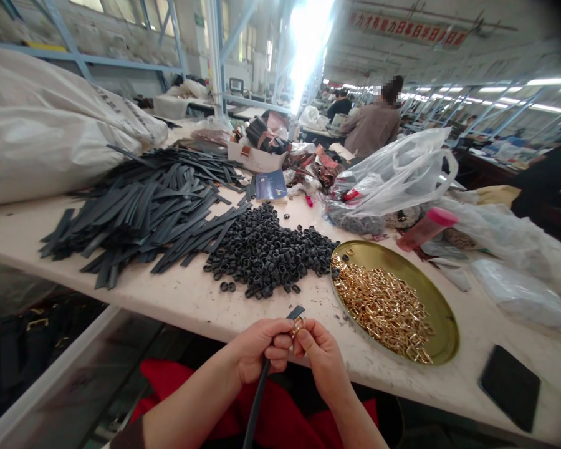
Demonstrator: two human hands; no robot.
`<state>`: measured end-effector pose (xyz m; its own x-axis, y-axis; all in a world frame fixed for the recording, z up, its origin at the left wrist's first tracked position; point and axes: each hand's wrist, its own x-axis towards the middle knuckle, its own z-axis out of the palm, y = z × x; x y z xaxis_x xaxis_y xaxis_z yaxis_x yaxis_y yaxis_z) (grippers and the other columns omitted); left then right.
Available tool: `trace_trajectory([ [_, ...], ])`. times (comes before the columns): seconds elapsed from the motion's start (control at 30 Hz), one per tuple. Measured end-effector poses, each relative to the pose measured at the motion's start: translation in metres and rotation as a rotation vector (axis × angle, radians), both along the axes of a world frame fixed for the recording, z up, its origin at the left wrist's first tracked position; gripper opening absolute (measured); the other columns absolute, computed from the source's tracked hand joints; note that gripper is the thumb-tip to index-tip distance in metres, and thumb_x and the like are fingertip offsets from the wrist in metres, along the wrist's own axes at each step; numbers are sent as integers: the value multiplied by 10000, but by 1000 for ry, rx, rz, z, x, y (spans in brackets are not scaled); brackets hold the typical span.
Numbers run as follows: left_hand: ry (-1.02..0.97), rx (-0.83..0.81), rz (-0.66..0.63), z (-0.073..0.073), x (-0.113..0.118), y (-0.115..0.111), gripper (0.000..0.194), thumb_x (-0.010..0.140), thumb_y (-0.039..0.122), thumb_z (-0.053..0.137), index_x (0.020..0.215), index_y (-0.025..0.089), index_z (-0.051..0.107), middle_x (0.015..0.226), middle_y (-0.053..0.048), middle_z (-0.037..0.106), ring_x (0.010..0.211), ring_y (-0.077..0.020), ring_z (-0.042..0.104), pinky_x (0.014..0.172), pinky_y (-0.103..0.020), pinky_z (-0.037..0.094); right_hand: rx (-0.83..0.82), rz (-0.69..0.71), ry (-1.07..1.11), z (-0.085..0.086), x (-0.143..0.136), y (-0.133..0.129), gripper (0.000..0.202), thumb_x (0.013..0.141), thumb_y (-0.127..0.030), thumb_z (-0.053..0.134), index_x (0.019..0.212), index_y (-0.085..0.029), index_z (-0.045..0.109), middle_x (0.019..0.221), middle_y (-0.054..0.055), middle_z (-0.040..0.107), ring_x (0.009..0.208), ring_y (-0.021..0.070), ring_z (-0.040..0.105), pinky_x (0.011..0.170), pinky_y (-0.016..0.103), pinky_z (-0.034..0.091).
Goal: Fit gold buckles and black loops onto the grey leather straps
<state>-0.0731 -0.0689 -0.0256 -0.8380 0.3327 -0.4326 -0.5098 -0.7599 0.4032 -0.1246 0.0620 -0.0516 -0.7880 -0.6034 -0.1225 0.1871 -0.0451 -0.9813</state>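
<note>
In front of the table's near edge, my left hand (266, 348) is closed around a dark strap (258, 399). One end of the strap pokes out above the fingers and its long part hangs down below them. My right hand (318, 350) pinches a small gold buckle (298, 325) at the strap's upper end, close against the left fingertips. Fingers partly hide how buckle and strap meet. Past the hands lies a heap of small black loops (271, 252). On the right, a round gold tray (442, 312) holds many gold buckles (383, 305).
A big pile of dark straps (144, 206) spreads at left beside a white sack (51, 131). A blue booklet (271, 186), clear plastic bag (397, 174) and pink-capped container (425, 229) stand farther back. A black phone-like slab (509, 386) lies at right. A person (374, 125) is beyond.
</note>
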Motion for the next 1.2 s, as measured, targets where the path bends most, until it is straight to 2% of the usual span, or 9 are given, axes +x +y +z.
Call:
trace_trajectory([
  [0.1,58,-10,65,3,3,2,173,815,236,502,719,96,537,435,106,254,345,-5,151,344,-121,129,-25,-25,25,3,0,-1,244,753,-429,577,696,-193,558,517,-46,473,498,96,417,516,230,366],
  [0.27,9,192,-18,2,4,-1,128,838,196,465,764,104,517,433,120,197,312,-3,142,343,-122,142,-9,-37,125,4,0,1,209,764,-406,566,707,-205,567,592,-22,517,580,125,459,585,258,393],
  [0.4,-29,283,-3,0,4,-1,118,865,186,431,798,118,501,439,119,201,291,-3,184,346,-122,150,-25,-33,247,3,-2,3,162,789,-346,550,698,-212,553,703,-9,530,703,147,482,691,279,389],
  [0.6,-58,346,52,5,6,7,158,888,178,372,822,112,498,433,121,201,285,-3,189,353,-128,166,-76,-41,213,-4,-2,2,142,815,-323,523,723,-216,537,722,-17,504,719,140,466,717,271,371],
  [0.67,-48,262,97,7,6,12,123,876,190,405,823,121,492,436,124,194,293,-4,155,353,-126,162,-82,-71,192,-6,-1,1,158,804,-348,532,719,-215,531,717,-17,498,713,141,457,711,271,372],
  [0.8,99,-188,304,7,7,22,193,779,279,573,708,141,459,452,113,258,342,-6,170,348,-129,145,-27,-97,110,-4,1,-1,234,781,-415,541,685,-206,504,628,-34,439,617,125,402,615,246,361],
  [0.87,150,-329,363,6,8,25,245,743,310,611,675,144,444,465,102,302,362,-10,203,349,-132,151,11,-97,79,-2,3,0,256,779,-429,539,670,-202,489,601,-42,411,586,117,375,587,237,346],
  [1.07,1,56,164,9,9,21,163,798,216,501,672,151,419,424,132,170,327,-7,83,350,-129,131,-70,-75,7,-3,8,5,230,784,-411,540,695,-205,493,644,-32,449,627,125,396,608,238,350],
  [1.2,-9,63,127,10,10,20,138,814,199,471,692,147,431,430,129,183,320,-7,93,353,-133,133,-127,-92,-11,-8,9,4,211,793,-384,544,693,-202,503,662,-28,466,639,122,405,627,241,357],
])
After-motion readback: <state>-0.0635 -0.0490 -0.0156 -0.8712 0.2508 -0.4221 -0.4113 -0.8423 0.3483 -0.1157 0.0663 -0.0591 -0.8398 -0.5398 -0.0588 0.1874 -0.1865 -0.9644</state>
